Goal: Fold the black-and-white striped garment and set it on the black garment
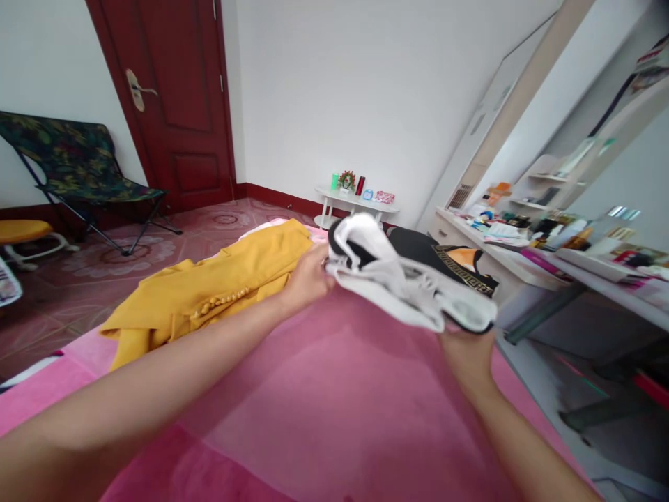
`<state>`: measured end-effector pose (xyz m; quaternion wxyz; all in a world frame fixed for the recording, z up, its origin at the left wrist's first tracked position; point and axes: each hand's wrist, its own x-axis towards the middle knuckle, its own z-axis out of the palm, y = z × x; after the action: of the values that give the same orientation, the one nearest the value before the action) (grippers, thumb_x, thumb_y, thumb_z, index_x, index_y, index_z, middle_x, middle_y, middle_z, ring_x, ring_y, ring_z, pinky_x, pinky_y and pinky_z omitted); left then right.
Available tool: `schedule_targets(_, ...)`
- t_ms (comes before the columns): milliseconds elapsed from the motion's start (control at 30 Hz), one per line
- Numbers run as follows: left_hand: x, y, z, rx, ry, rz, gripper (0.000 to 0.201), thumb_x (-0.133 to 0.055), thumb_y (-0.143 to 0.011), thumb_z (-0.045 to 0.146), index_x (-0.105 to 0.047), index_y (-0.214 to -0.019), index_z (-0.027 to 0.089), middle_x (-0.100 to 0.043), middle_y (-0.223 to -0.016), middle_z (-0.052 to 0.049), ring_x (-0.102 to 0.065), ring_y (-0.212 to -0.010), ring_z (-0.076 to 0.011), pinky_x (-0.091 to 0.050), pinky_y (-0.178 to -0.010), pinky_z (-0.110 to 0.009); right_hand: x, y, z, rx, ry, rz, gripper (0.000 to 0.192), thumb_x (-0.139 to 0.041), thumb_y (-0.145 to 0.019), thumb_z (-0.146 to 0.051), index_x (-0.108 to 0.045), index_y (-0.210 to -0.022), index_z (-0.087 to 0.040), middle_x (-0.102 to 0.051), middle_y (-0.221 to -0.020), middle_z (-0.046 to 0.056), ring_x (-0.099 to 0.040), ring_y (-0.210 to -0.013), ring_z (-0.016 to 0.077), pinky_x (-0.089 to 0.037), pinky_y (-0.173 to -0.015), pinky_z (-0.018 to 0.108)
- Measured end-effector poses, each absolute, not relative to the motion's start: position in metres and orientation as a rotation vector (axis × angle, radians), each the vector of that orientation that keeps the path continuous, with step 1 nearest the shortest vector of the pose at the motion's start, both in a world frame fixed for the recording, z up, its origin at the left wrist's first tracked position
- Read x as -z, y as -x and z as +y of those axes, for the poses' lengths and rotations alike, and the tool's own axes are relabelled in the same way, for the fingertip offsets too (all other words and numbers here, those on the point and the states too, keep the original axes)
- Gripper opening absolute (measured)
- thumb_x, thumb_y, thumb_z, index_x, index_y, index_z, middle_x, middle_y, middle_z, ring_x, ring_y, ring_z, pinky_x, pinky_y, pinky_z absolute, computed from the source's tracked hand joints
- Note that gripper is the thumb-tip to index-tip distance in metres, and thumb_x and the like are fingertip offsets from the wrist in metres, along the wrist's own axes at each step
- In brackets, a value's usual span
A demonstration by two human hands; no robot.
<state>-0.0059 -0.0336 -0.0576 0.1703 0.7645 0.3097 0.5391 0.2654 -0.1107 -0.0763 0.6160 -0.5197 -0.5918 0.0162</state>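
Between my two hands, raised over the pink bedding (334, 390), is a bunched white garment with black edging (391, 279); its exact kind does not show. My left hand (309, 275) grips its left end, fingers closed. At the right end my right hand (467, 348) holds it from below, the fingers partly hidden by the cloth. A yellow garment with a row of buttons (224, 282) lies on the bed to the left of my left hand. Behind the white garment lies a black garment with gold patterned trim (418, 244), partly covered from view.
A white side table (358, 202) with small items stands by the far wall. Along the right runs a dresser (502, 254) crowded with bottles. At left are a folding chair (88, 164), a yellow stool (24, 229) and a dark red door (167, 104).
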Motion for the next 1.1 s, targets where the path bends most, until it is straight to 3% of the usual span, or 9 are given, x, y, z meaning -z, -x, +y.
schedule_targets(133,0.106,0.055,-0.077,-0.817,-2.392,0.676,0.036,-0.055,-0.069,0.002,-0.069,-0.096,0.021,-0.062,-0.11,-0.006,-0.057,-0.104,-0.0201,-0.044,-0.093,-0.032,0.13,-0.281,-0.177,-0.496,1.23,-1.974,0.033,-0.055,-0.071,-0.016,-0.068,-0.1,-0.021,-0.066,-0.106,0.008,-0.063,-0.098,0.0223,-0.052,-0.085,0.034)
schedule_targets(233,0.096,0.082,-0.092,-0.559,-2.368,0.642,0.044,-0.048,-0.069,-0.002,-0.072,-0.092,0.026,-0.06,-0.119,-0.002,-0.057,-0.108,-0.0182,-0.045,-0.092,-0.028,0.121,-0.294,-0.198,-0.651,1.28,-2.118,0.031,-0.046,-0.074,-0.014,-0.071,-0.091,-0.022,-0.068,-0.099,0.007,-0.064,-0.094,0.0209,-0.052,-0.083,0.033)
schedule_targets(300,0.073,0.08,-0.092,-0.449,-2.363,0.668,0.042,-0.047,-0.07,-0.001,-0.073,-0.09,0.026,-0.066,-0.108,0.0,-0.063,-0.097,-0.0166,-0.048,-0.084,-0.025,0.097,-0.297,-0.19,-0.596,1.318,-2.09,0.027,-0.045,-0.078,-0.019,-0.072,-0.08,-0.022,-0.07,-0.088,0.005,-0.066,-0.083,0.0199,-0.053,-0.076,0.032)
schedule_targets(400,0.038,0.044,-0.084,-0.484,-2.458,0.782,0.031,-0.049,-0.08,0.01,-0.071,-0.098,0.023,-0.07,-0.097,-0.001,-0.065,-0.088,-0.0171,-0.049,-0.08,-0.026,0.055,-0.283,-0.154,-0.278,1.371,-1.868,0.024,-0.049,-0.08,-0.027,-0.072,-0.085,-0.023,-0.07,-0.093,0.004,-0.065,-0.088,0.0195,-0.051,-0.085,0.033)
schedule_targets(500,0.035,-0.007,-0.071,-0.782,-2.612,0.95,0.037,-0.051,-0.087,0.029,-0.059,-0.122,0.022,-0.061,-0.121,-0.006,-0.057,-0.11,-0.0229,-0.042,-0.096,-0.034,0.032,-0.25,-0.11,-0.046,1.28,-1.715,0.031,-0.048,-0.084,-0.033,-0.067,-0.107,-0.022,-0.065,-0.112,0.005,-0.058,-0.107,0.0194,-0.042,-0.099,0.036)
schedule_targets(600,0.07,-0.038,-0.055,-0.895,-2.656,1.237,0.053,-0.044,-0.092,0.042,-0.036,-0.142,0.025,-0.039,-0.145,-0.008,-0.035,-0.133,-0.0272,-0.025,-0.11,-0.044,0.054,-0.221,-0.076,0.105,1.3,-1.769,0.044,-0.04,-0.09,-0.037,-0.053,-0.129,-0.021,-0.048,-0.137,0.007,-0.04,-0.13,0.0216,-0.028,-0.11,0.042)
schedule_targets(667,0.102,-0.042,-0.043,-0.705,-2.611,1.427,0.058,-0.035,-0.093,0.051,-0.029,-0.145,0.026,-0.028,-0.151,-0.008,-0.023,-0.138,-0.0296,-0.019,-0.111,-0.051,0.087,-0.213,-0.063,0.019,1.498,-1.916,0.051,-0.035,-0.093,-0.043,-0.041,-0.139,-0.022,-0.033,-0.148,0.006,-0.025,-0.138,0.0238,-0.023,-0.112,0.047)
schedule_targets(800,0.139,-0.034,-0.028,-0.507,-2.558,1.498,0.065,-0.02,-0.091,0.063,-0.024,-0.146,0.029,-0.016,-0.155,-0.004,-0.013,-0.141,-0.0305,-0.015,-0.112,-0.052,0.141,-0.219,-0.055,-0.281,1.746,-2.107,0.058,-0.026,-0.094,-0.053,-0.027,-0.146,-0.027,-0.017,-0.154,0.003,-0.013,-0.142,0.024,-0.019,-0.113,0.05)
schedule_targets(1100,0.138,-0.03,-0.028,-0.591,-2.543,1.46,0.065,-0.021,-0.09,0.065,-0.027,-0.145,0.03,-0.018,-0.155,-0.003,-0.014,-0.141,-0.0288,-0.015,-0.113,-0.049,0.151,-0.233,-0.054,-0.312,1.649,-2.015,0.056,-0.029,-0.092,-0.056,-0.033,-0.143,-0.032,-0.02,-0.153,-0.001,-0.014,-0.142,0.0223,-0.016,-0.115,0.048)
